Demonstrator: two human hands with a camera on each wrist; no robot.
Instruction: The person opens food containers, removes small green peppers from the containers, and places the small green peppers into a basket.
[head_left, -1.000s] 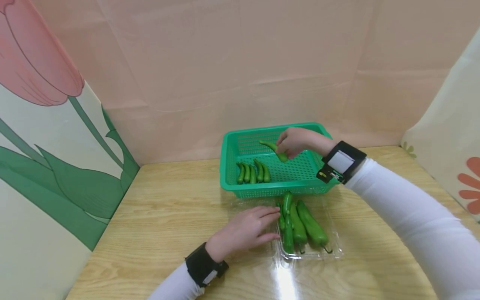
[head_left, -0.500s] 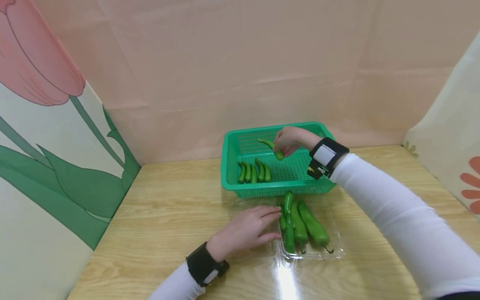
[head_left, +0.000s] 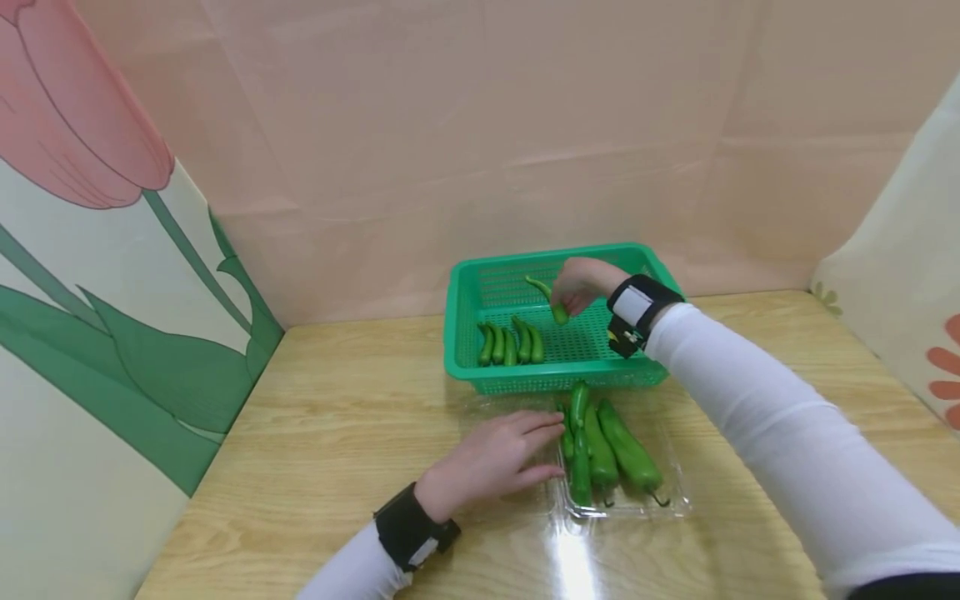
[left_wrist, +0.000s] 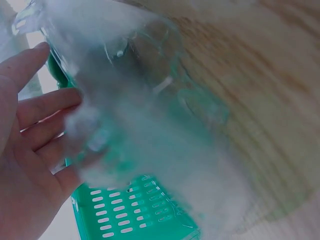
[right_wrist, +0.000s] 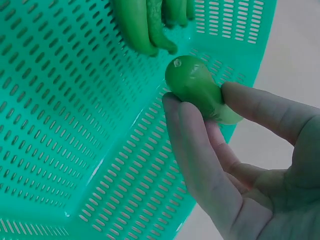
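Observation:
My right hand [head_left: 581, 285] pinches a green chili pepper [right_wrist: 192, 82] between thumb and fingertips, inside the outline of the green plastic basket [head_left: 555, 369]. In the right wrist view the pepper's rounded end points toward the camera. Several similar green peppers [head_left: 511, 343] lie side by side in the basket's left part. My left hand [head_left: 491, 458], fingers extended, lies at the left edge of a clear plastic clamshell box [head_left: 671, 467]. Larger and smaller green peppers [head_left: 628, 450] rest in that box. The left wrist view shows these fingers right at the clear plastic [left_wrist: 145, 75], which is blurred.
The basket stands at the back of a wood-grain table [head_left: 345, 417], close to a pink backdrop [head_left: 480, 167]. The clamshell box sits just in front of it. Flower-printed panels [head_left: 112, 375] flank the table.
My right wrist and forearm have swung to the left, and the pepper in that hand has shifted only slightly over the basket. The left hand stays in place.

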